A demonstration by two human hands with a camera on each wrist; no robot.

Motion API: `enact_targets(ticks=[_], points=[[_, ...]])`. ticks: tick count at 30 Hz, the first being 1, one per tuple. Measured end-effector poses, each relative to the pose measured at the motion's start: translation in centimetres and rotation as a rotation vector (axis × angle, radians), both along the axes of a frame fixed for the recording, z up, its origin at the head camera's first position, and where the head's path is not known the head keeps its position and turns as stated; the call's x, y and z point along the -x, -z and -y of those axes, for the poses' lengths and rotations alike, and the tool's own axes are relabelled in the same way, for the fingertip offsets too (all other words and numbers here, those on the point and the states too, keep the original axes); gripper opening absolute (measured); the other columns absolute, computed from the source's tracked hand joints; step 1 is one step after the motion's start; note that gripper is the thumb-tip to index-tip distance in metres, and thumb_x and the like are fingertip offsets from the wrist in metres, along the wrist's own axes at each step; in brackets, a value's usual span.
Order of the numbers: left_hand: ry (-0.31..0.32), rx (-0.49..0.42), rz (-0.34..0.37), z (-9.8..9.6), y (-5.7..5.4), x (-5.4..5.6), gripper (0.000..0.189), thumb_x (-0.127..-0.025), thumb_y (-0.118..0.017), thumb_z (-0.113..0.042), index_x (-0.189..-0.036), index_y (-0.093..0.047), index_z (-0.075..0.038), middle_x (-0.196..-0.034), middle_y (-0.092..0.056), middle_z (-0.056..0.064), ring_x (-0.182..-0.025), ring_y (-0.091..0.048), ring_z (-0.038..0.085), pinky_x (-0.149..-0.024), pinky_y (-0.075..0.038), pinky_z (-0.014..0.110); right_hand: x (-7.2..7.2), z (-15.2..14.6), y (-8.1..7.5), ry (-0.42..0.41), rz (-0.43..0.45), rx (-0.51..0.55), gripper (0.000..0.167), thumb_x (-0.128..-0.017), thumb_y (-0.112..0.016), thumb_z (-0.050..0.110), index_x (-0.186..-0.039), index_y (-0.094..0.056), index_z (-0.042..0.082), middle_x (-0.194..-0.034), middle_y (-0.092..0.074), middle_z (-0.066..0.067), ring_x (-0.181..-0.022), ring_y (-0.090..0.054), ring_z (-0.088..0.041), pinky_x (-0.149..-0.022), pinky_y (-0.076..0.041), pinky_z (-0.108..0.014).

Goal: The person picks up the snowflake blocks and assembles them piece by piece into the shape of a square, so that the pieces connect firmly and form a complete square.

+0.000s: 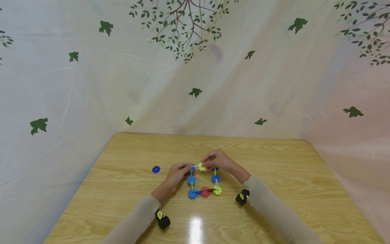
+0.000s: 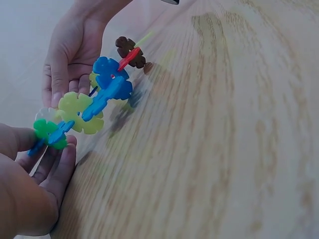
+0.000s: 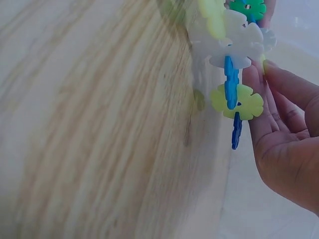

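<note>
A chain of interlocking plastic flower discs [image 1: 205, 191] in blue, yellow, red and other colours forms a near-rectangular ring above the table. At its far left corner my left hand [image 1: 178, 173] pinches a blue disc [image 1: 191, 167]; in the left wrist view, thumb and fingers meet at that end beside a green disc [image 2: 47, 133]. My right hand [image 1: 220, 160] pinches a yellow disc [image 1: 201, 166] on the far side, where a white disc links it leftward. Close under the right hand is a dark blue disc [image 1: 215, 168], topping the right side; in the right wrist view a dark blue disc [image 3: 237, 130] hangs free below.
One loose dark blue flower disc [image 1: 156, 169] lies on the wooden table [image 1: 128, 203], left of the left hand. A pale curtain [image 1: 225, 101] printed with leaves and birds stands behind the table. Each wrist wears a small black camera [image 1: 242, 197].
</note>
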State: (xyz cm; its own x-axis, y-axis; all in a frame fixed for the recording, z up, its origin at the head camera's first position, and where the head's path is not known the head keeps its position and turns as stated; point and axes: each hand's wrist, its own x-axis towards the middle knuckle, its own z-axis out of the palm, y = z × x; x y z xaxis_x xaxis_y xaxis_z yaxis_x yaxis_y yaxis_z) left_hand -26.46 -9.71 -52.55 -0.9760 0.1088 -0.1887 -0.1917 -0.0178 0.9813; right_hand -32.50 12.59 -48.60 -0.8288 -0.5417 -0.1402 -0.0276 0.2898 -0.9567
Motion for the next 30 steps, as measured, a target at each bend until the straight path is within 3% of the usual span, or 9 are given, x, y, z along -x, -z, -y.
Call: enact_targets(ticks=[7, 19, 26, 30], points=[[0.036, -0.016, -0.004, 0.3, -0.1, 0.0, 0.035, -0.098, -0.07, -0.032, -0.111, -0.072, 0.0, -0.091, -0.074, 0.005, -0.087, -0.068, 0.014, -0.078, -0.058, 0.025, 0.3, 0.0, 0.1, -0.03, 0.035, 0.017, 0.022, -0.095, -0.07, 0.003, -0.113, -0.07, -0.01, -0.093, -0.077, -0.012, -0.078, -0.076, -0.023, -0.079, -0.064, -0.044], [0.06, -0.011, 0.004, 0.6, -0.6, -0.4, 0.033, -0.099, -0.069, -0.028, -0.115, -0.071, 0.0, -0.093, -0.075, 0.006, -0.088, -0.07, 0.013, -0.082, -0.058, 0.027, 0.8, 0.3, -0.7, -0.157, 0.009, -0.061, 0.026, -0.097, -0.067, 0.002, -0.12, -0.068, -0.009, -0.101, -0.076, -0.017, -0.089, -0.076, -0.027, -0.083, -0.063, -0.043], [0.071, -0.013, 0.002, 0.5, -0.8, -0.9, 0.033, -0.098, -0.07, -0.026, -0.115, -0.07, 0.002, -0.096, -0.076, 0.008, -0.091, -0.069, 0.014, -0.085, -0.058, 0.028, 1.7, 1.4, -1.7, -0.219, -0.091, -0.177, 0.025, -0.097, -0.068, 0.008, -0.119, -0.07, -0.005, -0.096, -0.076, -0.012, -0.074, -0.069, -0.015, -0.069, -0.06, -0.033], [0.076, -0.024, 0.006, 0.7, -0.7, -1.0, 0.033, -0.097, -0.072, -0.025, -0.115, -0.07, 0.002, -0.096, -0.076, 0.008, -0.09, -0.07, 0.014, -0.086, -0.059, 0.028, 2.5, 2.9, -2.5, -0.259, -0.165, -0.218, 0.025, -0.097, -0.069, 0.008, -0.118, -0.071, -0.005, -0.096, -0.076, -0.013, -0.077, -0.068, -0.016, -0.069, -0.059, -0.032]])
